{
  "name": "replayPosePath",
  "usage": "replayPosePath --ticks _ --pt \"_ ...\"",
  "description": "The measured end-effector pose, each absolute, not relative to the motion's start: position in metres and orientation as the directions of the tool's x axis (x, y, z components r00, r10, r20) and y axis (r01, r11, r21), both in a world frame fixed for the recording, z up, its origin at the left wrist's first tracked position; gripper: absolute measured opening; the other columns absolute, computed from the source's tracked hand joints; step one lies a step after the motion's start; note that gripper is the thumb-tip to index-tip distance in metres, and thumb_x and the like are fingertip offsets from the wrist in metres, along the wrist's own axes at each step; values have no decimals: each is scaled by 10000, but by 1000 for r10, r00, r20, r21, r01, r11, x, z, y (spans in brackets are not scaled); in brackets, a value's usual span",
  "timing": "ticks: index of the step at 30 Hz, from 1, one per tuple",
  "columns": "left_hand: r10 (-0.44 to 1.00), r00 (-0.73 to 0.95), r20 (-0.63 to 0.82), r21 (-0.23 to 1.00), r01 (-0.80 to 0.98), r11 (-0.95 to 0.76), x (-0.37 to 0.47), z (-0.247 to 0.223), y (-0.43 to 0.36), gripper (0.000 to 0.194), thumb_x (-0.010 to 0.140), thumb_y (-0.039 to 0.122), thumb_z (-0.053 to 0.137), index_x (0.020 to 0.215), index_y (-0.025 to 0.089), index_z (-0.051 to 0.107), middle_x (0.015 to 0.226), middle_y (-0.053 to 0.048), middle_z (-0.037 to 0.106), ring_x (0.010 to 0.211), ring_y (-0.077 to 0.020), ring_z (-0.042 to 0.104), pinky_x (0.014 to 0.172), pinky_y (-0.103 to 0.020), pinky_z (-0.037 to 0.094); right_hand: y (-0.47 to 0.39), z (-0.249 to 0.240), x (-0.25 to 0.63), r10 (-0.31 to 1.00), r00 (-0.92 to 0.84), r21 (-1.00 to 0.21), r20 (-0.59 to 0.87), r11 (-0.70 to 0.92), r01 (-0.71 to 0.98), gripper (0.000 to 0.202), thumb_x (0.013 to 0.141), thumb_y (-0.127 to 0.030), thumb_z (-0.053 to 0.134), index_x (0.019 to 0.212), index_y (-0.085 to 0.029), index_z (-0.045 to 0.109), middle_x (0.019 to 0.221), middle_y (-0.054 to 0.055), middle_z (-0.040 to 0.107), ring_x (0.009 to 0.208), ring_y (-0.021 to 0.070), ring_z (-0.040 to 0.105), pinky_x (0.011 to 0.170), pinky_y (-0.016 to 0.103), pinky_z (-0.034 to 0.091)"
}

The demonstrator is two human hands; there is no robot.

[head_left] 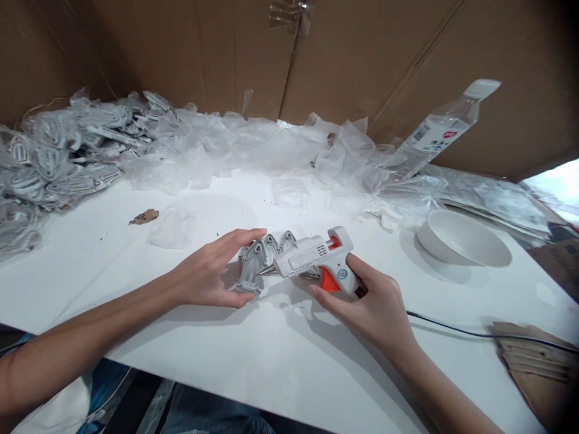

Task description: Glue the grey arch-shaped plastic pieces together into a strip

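A white glue gun (303, 256) with an orange trigger is held in my right hand (373, 295), its metal nozzle pointing left. The nozzle tip is at a grey moulded part (252, 265); whether they touch is hard to tell. My left hand (215, 271) grips that part between thumb and fingers at its top and bottom ends. Similar grey parts (287, 240) stand just to the right, partly hidden behind the glue gun. A thin black cord (474, 333) runs right from behind my right hand.
Bagged grey parts (49, 157) are heaped at the back left. Crumpled clear bags (253, 144) line the cardboard wall (235, 48). A tilted bottle (436, 135) and a white bowl (464, 240) are at the right. Cardboard pieces (538, 361) lie at the right edge.
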State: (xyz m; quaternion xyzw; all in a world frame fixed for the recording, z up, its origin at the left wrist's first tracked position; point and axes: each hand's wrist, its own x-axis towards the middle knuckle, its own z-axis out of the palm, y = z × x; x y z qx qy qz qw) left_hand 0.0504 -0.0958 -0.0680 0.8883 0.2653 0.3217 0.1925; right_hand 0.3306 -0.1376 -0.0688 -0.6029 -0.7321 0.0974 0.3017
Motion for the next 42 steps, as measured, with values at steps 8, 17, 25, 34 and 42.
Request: replayPosePath --ticks 8,17,25,34,42 --pt "558 610 563 471 317 -823 50 -69 -91 882 682 170 732 1446 183 290 1310 -132 509 1205 -245 514 997 -385 499 -137 -72 333 901 -148 -447 407 338 828 432 695 -483 684 651 -198 362 518 -61 332 477 68 241 427 217 254" --pt "558 556 616 446 337 -829 49 -66 -93 876 679 190 741 1441 194 308 1299 -136 519 1197 -269 523 992 -421 507 -138 -68 330 906 -148 -420 398 323 848 442 699 -485 683 650 -201 349 530 -54 353 480 69 253 441 225 265" --pt "609 524 595 473 384 -793 50 -67 -94 916 658 224 762 1447 208 298 1299 -114 522 1177 -258 541 1014 -409 497 -140 -68 330 896 -119 -397 427 304 866 382 706 -491 672 670 -192 436 533 -42 395 474 75 294 452 230 286" --pt "700 507 502 565 421 -710 50 -63 -96 967 607 235 787 1439 235 296 1253 -101 552 1063 -240 597 971 -417 512 -141 -68 328 876 -124 -359 465 315 879 418 706 -492 677 651 -196 386 528 -39 389 475 78 305 452 230 273" --pt "767 469 438 615 466 -636 51 -64 -96 961 600 271 800 1426 247 311 1220 -88 572 1069 -244 592 1001 -437 496 -142 -68 327 878 -93 -373 469 293 881 439 700 -482 680 652 -204 345 522 -48 361 475 74 288 451 228 266"
